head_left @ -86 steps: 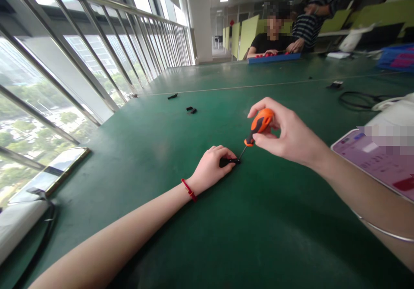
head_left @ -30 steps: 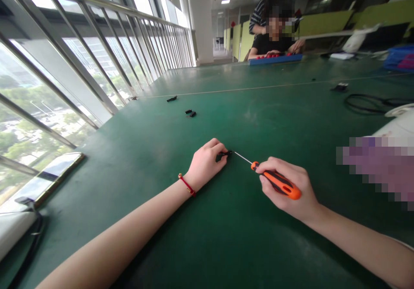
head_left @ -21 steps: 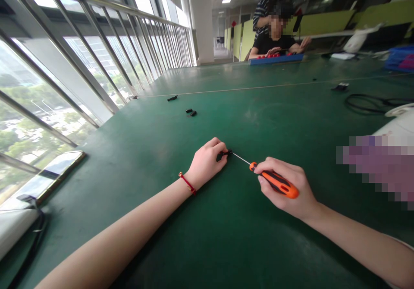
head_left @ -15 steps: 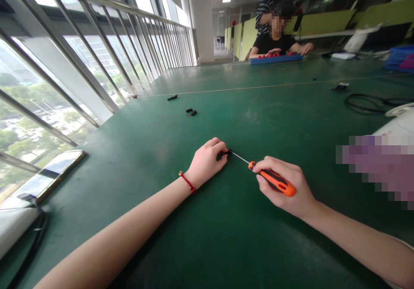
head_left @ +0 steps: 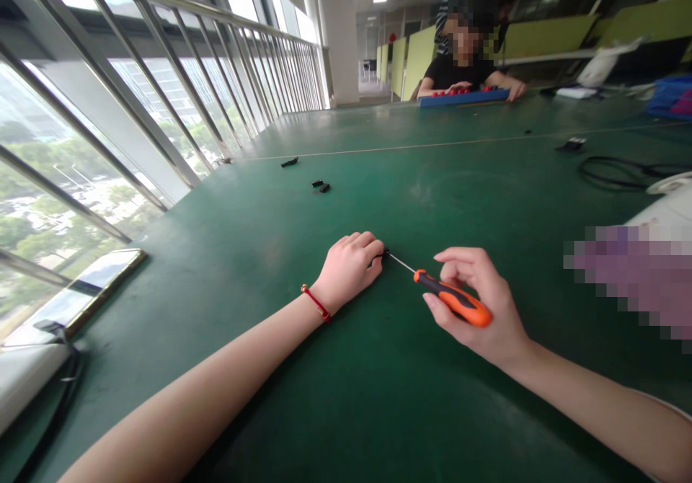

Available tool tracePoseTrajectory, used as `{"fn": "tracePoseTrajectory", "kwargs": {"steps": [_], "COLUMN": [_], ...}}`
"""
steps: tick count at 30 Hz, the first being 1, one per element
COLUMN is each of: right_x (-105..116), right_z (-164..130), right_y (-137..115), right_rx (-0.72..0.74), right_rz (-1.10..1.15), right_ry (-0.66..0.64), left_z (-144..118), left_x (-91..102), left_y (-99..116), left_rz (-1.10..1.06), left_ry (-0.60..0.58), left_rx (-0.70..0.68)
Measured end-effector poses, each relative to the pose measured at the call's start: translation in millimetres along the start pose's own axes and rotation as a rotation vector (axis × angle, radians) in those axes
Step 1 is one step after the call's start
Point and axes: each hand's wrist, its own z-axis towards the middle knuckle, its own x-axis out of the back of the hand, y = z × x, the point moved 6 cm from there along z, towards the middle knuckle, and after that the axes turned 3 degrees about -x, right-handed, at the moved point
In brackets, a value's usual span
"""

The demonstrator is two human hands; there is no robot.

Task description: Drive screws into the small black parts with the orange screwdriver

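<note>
My left hand (head_left: 354,270), with a red string bracelet (head_left: 316,303) at the wrist, is closed on the table around a small black part (head_left: 386,252). Most of that part is hidden by the fingers, so its kind cannot be made out. An orange and black screwdriver (head_left: 454,299) slants down to the left, its thin metal tip meeting the black part. My right hand (head_left: 486,303) holds the screwdriver loosely; the butt of the handle lies against the palm, while thumb and forefinger stand apart from the front of the grip.
Several small black pieces (head_left: 321,186) lie farther up the green table (head_left: 422,202). A phone (head_left: 91,292) is at the left beside a metal railing (head_left: 162,58). Black cable (head_left: 610,173) curls at right. Across the table sits a person (head_left: 459,65) behind a blue tray (head_left: 465,99).
The fingers of my right hand have loosened and spread away from the screwdriver handle, which has rolled slightly. My left hand stays nearly in place, its fingers now covering more of the black part.
</note>
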Motion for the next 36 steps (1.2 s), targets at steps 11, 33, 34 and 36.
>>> {"fn": "tracePoseTrajectory", "kwargs": {"steps": [11,33,34,36], "right_x": [3.2,-0.2,0.7,2.2], "right_z": [15.9,111.7,110.4,109.3], "right_y": [-9.0,-38.4,-39.0,-37.7], "right_rx": [-0.016,0.045,0.053,0.052], "right_rz": [-0.102,-0.359,-0.347,-0.347], "right_ry": [0.089,0.020,0.013,-0.001], "left_z": [2.6,5.1,5.0,4.9], "left_x": [-0.6,-11.9,-11.9,-12.0], "left_y": [-1.0,-23.2,-23.4,-23.8], "left_rz": [-0.013,-0.434,-0.436,-0.439], "left_ry": [0.012,0.029,0.029,0.028], "left_rx": [0.042,0.084,0.086,0.090]}}
